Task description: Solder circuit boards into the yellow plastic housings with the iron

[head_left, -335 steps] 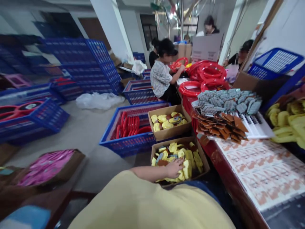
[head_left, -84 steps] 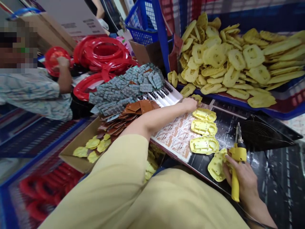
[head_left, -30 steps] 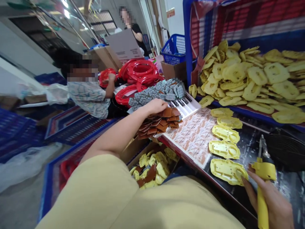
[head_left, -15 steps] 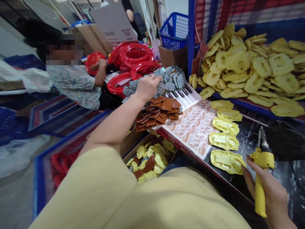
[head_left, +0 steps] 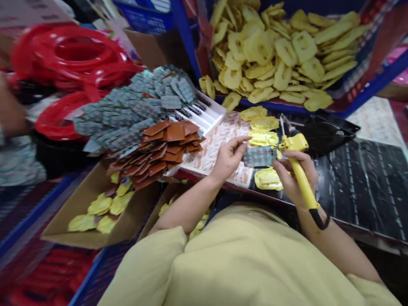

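My left hand (head_left: 228,158) pinches a grey rubber keypad sheet (head_left: 259,156) by its left edge, over the row of yellow plastic shells (head_left: 264,138) on the bench. My right hand (head_left: 295,176) is wrapped round the yellow handle of a soldering iron (head_left: 298,165), whose tip points up and away; its fingertips also touch the keypad sheet's right side. Another yellow shell (head_left: 267,179) lies just below the sheet.
Piles of grey keypad sheets (head_left: 134,106) and brown circuit boards (head_left: 159,148) lie to the left. A blue crate of yellow shells (head_left: 274,51) stands behind. Red plastic rings (head_left: 70,55), cardboard boxes with yellow parts (head_left: 98,208) and a black fan guard (head_left: 328,131) surround the spot. Another person's arm (head_left: 9,114) is at far left.
My left hand came back from the grey keypad pile holding one sheet, now in front of me. My right hand rose with the soldering iron to meet it. The view dropped toward the bench.
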`<state>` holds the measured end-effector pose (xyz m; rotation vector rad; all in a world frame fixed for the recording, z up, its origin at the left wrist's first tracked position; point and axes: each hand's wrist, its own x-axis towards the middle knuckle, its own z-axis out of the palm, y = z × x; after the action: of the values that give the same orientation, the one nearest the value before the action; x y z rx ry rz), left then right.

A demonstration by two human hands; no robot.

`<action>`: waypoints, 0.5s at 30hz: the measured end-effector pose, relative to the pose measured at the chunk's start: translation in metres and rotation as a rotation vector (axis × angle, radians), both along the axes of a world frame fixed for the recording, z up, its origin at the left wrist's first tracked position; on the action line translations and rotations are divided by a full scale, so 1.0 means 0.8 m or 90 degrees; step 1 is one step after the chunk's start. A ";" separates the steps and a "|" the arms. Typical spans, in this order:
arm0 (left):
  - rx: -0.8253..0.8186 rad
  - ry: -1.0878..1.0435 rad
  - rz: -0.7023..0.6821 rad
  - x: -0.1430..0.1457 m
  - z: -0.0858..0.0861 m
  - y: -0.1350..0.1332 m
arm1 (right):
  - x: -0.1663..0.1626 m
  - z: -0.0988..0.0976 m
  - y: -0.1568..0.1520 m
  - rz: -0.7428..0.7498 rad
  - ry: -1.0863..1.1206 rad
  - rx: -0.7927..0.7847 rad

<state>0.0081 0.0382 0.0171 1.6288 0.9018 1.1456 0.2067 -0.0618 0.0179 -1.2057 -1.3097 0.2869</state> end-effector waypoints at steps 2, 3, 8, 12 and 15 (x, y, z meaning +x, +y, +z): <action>-0.086 -0.025 -0.048 0.013 -0.023 -0.013 | 0.001 0.000 -0.004 -0.055 0.017 -0.013; -0.071 -0.009 -0.068 0.014 -0.029 -0.016 | 0.004 -0.001 -0.008 -0.068 0.016 -0.019; 0.331 0.187 -0.153 0.011 -0.014 -0.016 | 0.016 0.003 -0.030 -0.123 -0.079 -0.004; 0.552 0.197 -0.091 0.028 0.012 -0.014 | 0.014 0.007 -0.037 -0.136 -0.161 0.000; 0.533 0.187 -0.060 0.047 0.027 -0.009 | 0.015 0.009 -0.036 -0.140 -0.211 0.038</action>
<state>0.0459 0.0312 0.0390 2.5357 0.5179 1.3280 0.2184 -0.0906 0.0248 -1.3725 -1.4405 -0.1151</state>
